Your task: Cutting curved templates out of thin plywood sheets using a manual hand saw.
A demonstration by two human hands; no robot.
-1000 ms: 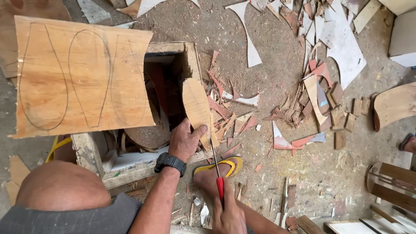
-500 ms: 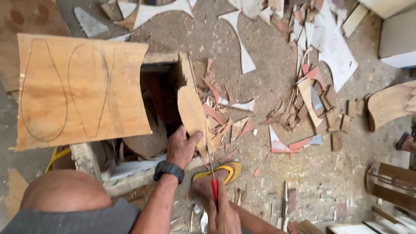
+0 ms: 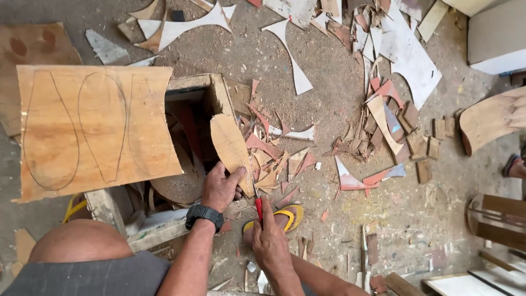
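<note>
Plywood sheet (image 3: 93, 129) with pencilled outlines lies up and left of my left hand (image 3: 219, 188), over the wooden box (image 3: 216, 93). My left hand is clamped around the lower end of the oval wooden cut-out (image 3: 230, 143), whose long axis runs up and away from it. Just right and below, my right hand (image 3: 269, 241), closed on the red-handled blade (image 3: 258, 207), meets the cut-out's lower edge.

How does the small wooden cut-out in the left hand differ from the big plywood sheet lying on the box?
The small elongated plywood cut-out is already sawn to a rounded, tapered outline; the large rectangular plywood sheet is uncut, with similar outlines only drawn on it. The cut-out is far smaller. The left hand holds the cut-out tilted up; the sheet lies flat on the open wooden box, untouched. Both are light tan plywood.
</note>
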